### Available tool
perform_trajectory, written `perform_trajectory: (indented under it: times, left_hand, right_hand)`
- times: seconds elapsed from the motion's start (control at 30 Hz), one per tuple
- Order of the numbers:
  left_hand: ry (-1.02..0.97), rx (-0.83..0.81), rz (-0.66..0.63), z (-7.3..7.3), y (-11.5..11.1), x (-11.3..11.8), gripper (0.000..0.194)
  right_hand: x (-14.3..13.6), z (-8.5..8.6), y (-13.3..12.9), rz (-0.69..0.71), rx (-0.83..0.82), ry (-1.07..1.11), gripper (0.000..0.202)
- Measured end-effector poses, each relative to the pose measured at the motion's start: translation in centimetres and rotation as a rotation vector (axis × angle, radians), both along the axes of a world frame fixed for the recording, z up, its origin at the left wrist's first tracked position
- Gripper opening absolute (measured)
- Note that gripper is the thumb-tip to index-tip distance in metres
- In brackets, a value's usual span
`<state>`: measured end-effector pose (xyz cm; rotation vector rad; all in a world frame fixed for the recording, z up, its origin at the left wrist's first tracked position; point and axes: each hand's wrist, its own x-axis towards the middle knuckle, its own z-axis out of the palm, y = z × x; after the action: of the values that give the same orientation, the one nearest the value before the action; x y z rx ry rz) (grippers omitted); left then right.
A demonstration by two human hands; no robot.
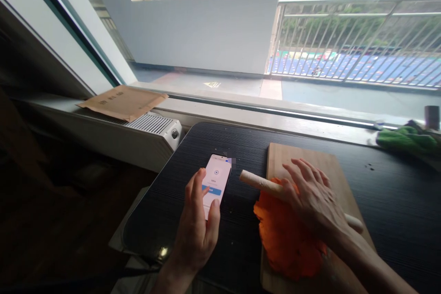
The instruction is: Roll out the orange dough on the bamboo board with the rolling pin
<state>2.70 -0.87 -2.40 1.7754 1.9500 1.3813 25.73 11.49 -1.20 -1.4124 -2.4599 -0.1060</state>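
Observation:
My left hand (198, 220) is over the lower part of a phone (217, 177) with a lit screen. Its fingers are apart, and one fingertip is at the blue button on the screen. The phone appears to lie on the dark table. My right hand (312, 195) rests across a pale wooden rolling pin (260, 182), its fingers stretched out beyond it. Under the pin is a flattened orange mass of dough or clay (287, 239), ragged at the edges. It covers part of a wooden board (319, 158). My right hand and forearm hide the pin's middle.
The black wood-grain table (237, 142) stands against a window sill (220, 109). A brown envelope (124, 102) lies on a white radiator (155, 131) at the left. At the far right is a green cloth (406, 140) near a dark cylinder (432, 117). Small crumbs dot the table.

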Motion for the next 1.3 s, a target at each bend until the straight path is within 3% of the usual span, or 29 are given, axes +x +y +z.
perform_trajectory:
  times: [0.17, 0.37, 0.6, 1.3]
  left_hand:
    - [0.050, -0.013, 0.016, 0.3, -0.1, 0.0, 0.064]
    - [0.001, 0.084, 0.088, 0.6, -0.9, 0.6, 0.060]
    - [0.178, 0.089, 0.185, 0.2, -2.0, -0.6, 0.061]
    - [0.323, 0.120, 0.203, 1.1, -2.5, -0.6, 0.054]
  right_hand:
    - [-0.1, 0.0, 0.0, 0.005, -0.013, 0.001, 0.040]
    - [-0.1, 0.0, -0.2, -0.013, 0.004, 0.033, 0.040]
    - [-0.3, 0.1, -0.2, -0.017, 0.012, 0.051, 0.041]
    - [-0.3, 0.2, -0.3, -0.033, -0.048, 0.020, 0.040]
